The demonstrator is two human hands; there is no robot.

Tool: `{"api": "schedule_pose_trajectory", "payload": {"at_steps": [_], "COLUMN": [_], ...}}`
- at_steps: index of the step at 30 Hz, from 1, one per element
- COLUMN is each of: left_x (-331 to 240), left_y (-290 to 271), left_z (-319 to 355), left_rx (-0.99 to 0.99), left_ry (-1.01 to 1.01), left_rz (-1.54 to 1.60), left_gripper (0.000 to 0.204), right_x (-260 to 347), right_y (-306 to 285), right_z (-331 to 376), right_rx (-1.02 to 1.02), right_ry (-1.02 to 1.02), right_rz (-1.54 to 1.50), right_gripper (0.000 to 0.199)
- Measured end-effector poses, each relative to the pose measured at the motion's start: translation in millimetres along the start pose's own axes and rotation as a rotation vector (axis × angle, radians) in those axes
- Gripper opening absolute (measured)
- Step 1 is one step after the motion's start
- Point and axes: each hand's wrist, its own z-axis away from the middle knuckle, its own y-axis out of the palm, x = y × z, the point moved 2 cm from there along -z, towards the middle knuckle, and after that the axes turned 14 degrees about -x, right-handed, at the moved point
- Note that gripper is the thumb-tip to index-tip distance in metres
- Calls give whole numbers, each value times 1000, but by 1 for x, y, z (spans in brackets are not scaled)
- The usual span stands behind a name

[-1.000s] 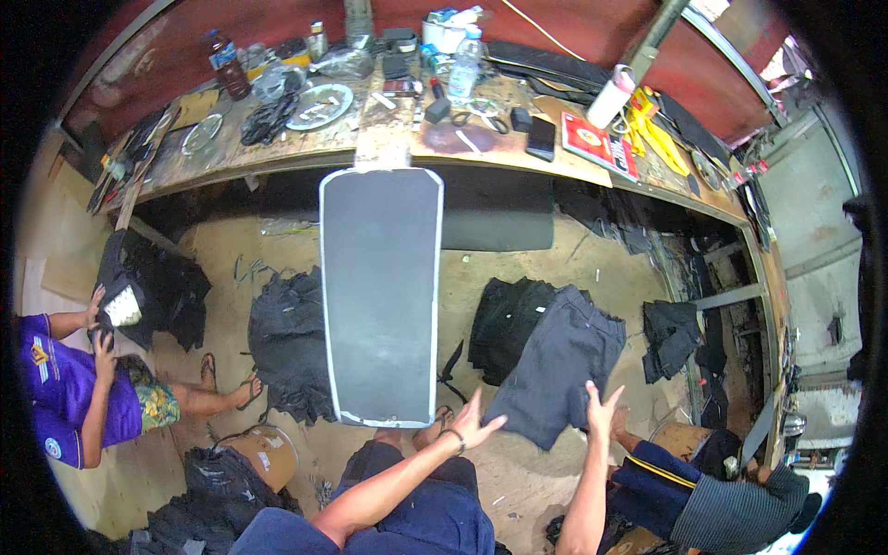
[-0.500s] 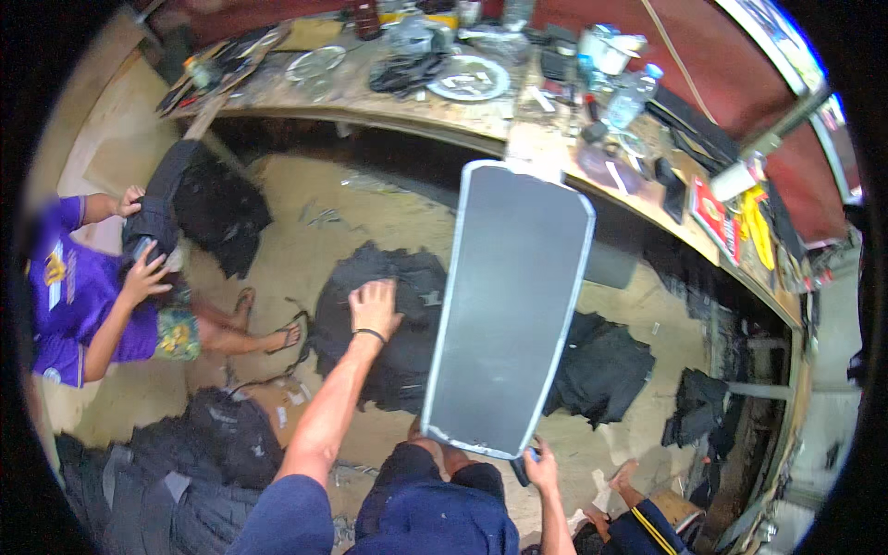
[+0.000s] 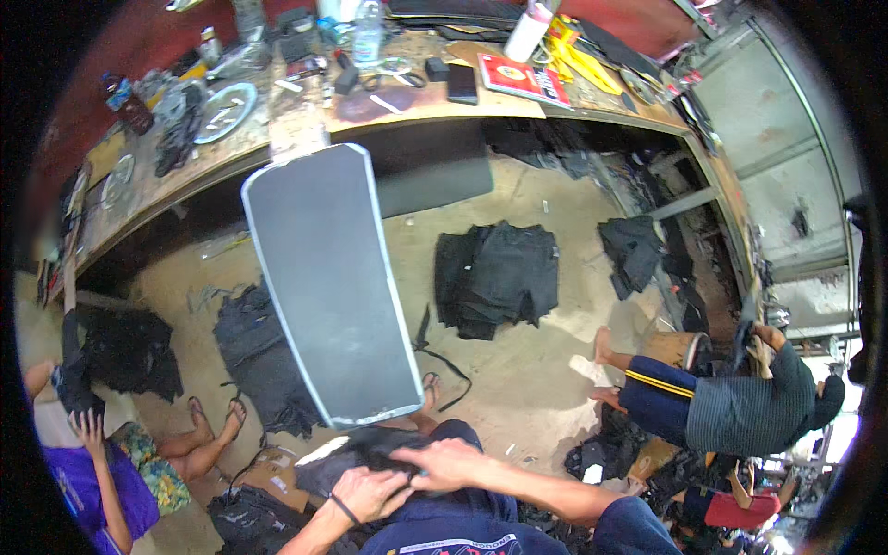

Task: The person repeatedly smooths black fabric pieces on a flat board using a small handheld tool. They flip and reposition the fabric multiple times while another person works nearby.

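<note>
A black cloth piece (image 3: 356, 455) lies across my lap, at the near end of a long grey board (image 3: 328, 277) with a pale rim. My left hand (image 3: 368, 497), a dark band on its wrist, grips the cloth with its fingers bent. Close beside it, my right hand (image 3: 449, 464) pinches the same cloth, and the two hands' fingertips nearly meet. A white patch (image 3: 328, 450) shows at the cloth's left edge. Whether anything small sits between the fingers is hidden.
A cluttered wooden bench (image 3: 518, 106) runs along the far side. Black cloth piles (image 3: 499, 277) lie on the floor on both sides of the board. A person in purple (image 3: 102, 490) sits at left; another in a striped top (image 3: 740, 412) works at right.
The view has swung to the right. My left hand has come back from over the floor pile to my lap. My right hand has left the board's near corner, and both hands now meet on black cloth.
</note>
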Motion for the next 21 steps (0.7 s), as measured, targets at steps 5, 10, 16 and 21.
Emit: {"api": "schedule_pose_trajectory", "payload": {"at_steps": [5, 10, 16, 21], "left_x": [61, 71, 10, 73], "left_y": [-61, -96, -52, -36], "left_z": [-16, -42, -54, -13], "left_rx": [-419, -655, -431, -584], "left_ry": [52, 51, 171, -94], "left_rz": [-294, -232, 72, -217], "left_gripper": [50, 45, 42, 45], "right_x": [-53, -43, 14, -26], "right_y": [-81, -131, -71, -81], "right_z": [-6, 23, -20, -11], "right_rx": [-183, -399, 123, -181], "right_ry": [139, 177, -157, 138], "right_rz": [152, 1, -176, -35], "right_gripper": [42, 52, 44, 44]}}
